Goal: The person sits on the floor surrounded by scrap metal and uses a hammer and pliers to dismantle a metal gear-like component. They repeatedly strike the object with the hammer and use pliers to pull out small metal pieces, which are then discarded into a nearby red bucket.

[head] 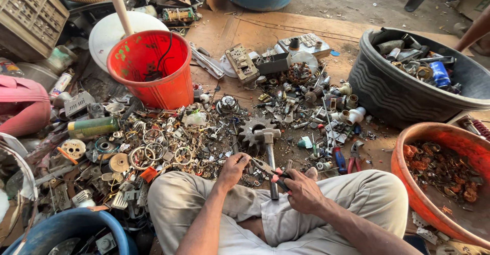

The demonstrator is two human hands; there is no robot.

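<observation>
Rusted scrap covered the ground before the seated person, presumably kept within arm's reach. Right hand (302,191) was closed around the red-handled pliers (273,173), nose aimed left toward the other hand. Left hand (233,169) had fingertips pinched on a small metal piece at the plier tips, probably to steady it; the piece was too small to identify. Hammer (268,150) lay just beyond the hands, head resting on a gear (251,128). Red bucket (153,69), black tub (393,89) and orange basin (423,183) ringed the spot, seemingly as bins for separate kinds of scrap.
</observation>
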